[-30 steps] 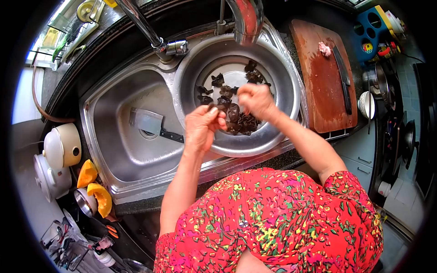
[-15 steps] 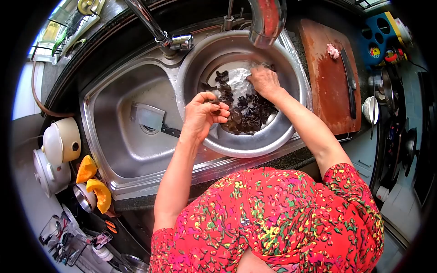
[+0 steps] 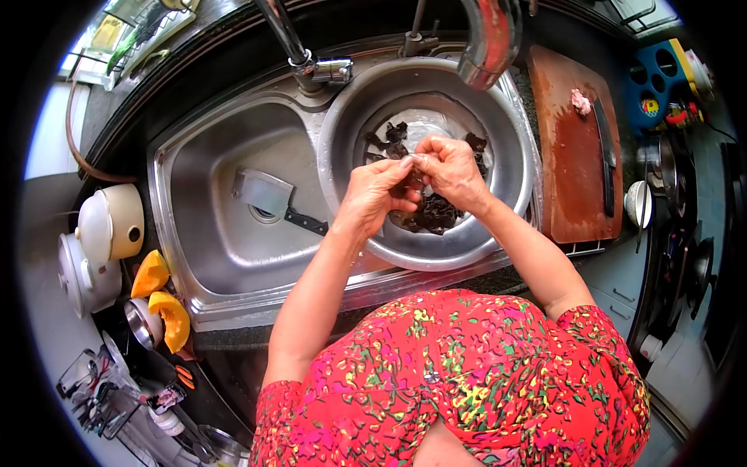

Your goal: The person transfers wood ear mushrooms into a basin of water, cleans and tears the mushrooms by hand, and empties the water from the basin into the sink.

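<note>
A large metal basin (image 3: 513, 218) sits over the right side of the sink, with water and dark, ruffled pieces (image 3: 436, 215) in it. Above the basin, my left hand (image 3: 379, 193) has its fingers closed on a dark piece. My right hand (image 3: 450, 173) meets it, thumb and forefinger pinched at the left fingertips; what this pinch holds is too small to tell. More dark pieces (image 3: 395, 134) float near the basin's back left.
A cleaver (image 3: 263, 192) lies in the left sink bowl (image 3: 210, 233). Faucets rise behind. On the right, a brown cutting board (image 3: 572, 171) bears a knife (image 3: 605, 163) and a pink lump (image 3: 580, 102). Orange wedges (image 3: 171, 319) and white pots (image 3: 93, 265) stand at left.
My right hand has come up from the water at the basin's back right to meet my left hand. The whole view has shifted slightly.
</note>
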Demonstrator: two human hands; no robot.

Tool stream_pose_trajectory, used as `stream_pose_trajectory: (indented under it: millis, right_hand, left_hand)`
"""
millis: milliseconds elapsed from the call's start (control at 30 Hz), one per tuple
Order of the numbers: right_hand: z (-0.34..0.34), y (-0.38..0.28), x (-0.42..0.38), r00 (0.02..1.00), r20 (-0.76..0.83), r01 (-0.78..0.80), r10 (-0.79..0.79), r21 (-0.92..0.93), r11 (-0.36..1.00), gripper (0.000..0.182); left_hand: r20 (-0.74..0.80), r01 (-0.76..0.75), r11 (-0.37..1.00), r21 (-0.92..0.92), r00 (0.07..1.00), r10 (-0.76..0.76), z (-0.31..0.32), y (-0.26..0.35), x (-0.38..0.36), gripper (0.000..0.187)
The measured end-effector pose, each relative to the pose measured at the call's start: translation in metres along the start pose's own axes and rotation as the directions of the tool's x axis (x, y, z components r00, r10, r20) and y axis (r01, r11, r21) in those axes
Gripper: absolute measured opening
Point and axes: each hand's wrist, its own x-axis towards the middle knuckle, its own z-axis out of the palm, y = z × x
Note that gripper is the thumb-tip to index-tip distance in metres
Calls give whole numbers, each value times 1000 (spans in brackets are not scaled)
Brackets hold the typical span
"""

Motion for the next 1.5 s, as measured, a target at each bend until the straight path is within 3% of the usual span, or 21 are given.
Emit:
stream_pose_trajectory:
  millis: [33, 133, 200, 333, 467, 567, 600, 733, 800, 833, 900, 967, 1033, 1100, 1167, 1300, 1400, 1467, 1500]
  right_hand:
    - [5, -6, -5, 998, -25, -56, 56, 10, 998, 12]
    - [11, -8, -9, 1000, -20, 15, -15, 11, 1000, 8]
    - [7, -15, -12, 990, 55, -138, 133, 107, 985, 5]
    - [3, -18, -20, 977, 205, -93, 55, 177, 980, 10]
    - [15, -24, -21, 985, 170, -30, 7, 137, 990, 7]
    - [13, -22, -20, 977, 206, -86, 50, 170, 982, 6]
    - [14, -31, -22, 975, 204, -104, 86, 80, 991, 9]
    - [13, -25, -21, 980, 192, -73, 50, 118, 990, 16]
    - [13, -36, -23, 960, 232, -217, 158, 258, 942, 21]
    - [9, -33, -22, 960, 230, -217, 159, 257, 942, 21]
    - [-2, -25, -17, 896, 382, -305, 226, 160, 939, 21]
    - [-2, -21, -18, 901, 373, -288, 220, 137, 948, 18]
    - [4, -14, -21, 928, 331, -240, 171, 183, 953, 15]
    - [7, -21, -23, 939, 282, -264, 196, 226, 938, 12]
    - [8, -24, -24, 947, 245, -275, 209, 275, 921, 12]
    - [11, -21, -24, 969, 182, -207, 167, 227, 952, 12]
    - [14, -16, -22, 984, 34, -174, 177, -82, 981, 13]
    - [18, -17, -23, 984, -51, -175, 168, -238, 955, 15]
    - [21, -9, -19, 981, -84, -186, 176, -130, 974, 12]
  left_hand:
    - [-9, -5, 1000, 1, 1000, 5, 0, 1, -2, 23]
    - [-6, -2, 999, 32, 1000, 2, -1, 7, -8, 20]
    - [-9, -32, 999, -23, 999, 32, -7, 7, -8, 18]
    - [-49, -92, 995, -47, 995, 90, -9, 6, -13, 18]
    - [-42, -74, 996, -41, 996, 72, -7, 4, -17, 18]
    - [-20, -53, 996, -66, 998, 52, -6, 4, -21, 17]
    - [-13, -49, 997, -63, 999, 49, -6, 4, -22, 16]
    - [-45, -115, 991, -62, 993, 112, -5, 1, -23, 19]
    - [-3, -43, 997, -62, 999, 43, -5, 2, -24, 25]
    - [-1, -42, 997, -63, 999, 42, -6, 2, -25, 25]
    - [44, 8, 996, -85, 999, -4, -7, 4, -25, 27]
    - [28, -2, 999, -44, 1000, 3, -6, 4, -26, 22]
    - [-40, -135, 984, 116, 989, 141, -12, -2, -21, 17]
    - [-106, -165, 977, 132, 978, 179, -1, 0, -25, 13]
    - [-162, -315, 920, 235, 920, 356, 0, -3, -25, 12]
    - [-199, -307, 892, 332, 901, 385, 6, -2, -27, 10]
    - [-201, -335, 919, 207, 905, 375, 6, -1, -26, 11]
    - [-198, -241, 937, 253, 935, 294, 7, 8, -30, 9]
    - [-208, -199, 954, 225, 946, 247, 10, 14, -34, 11]
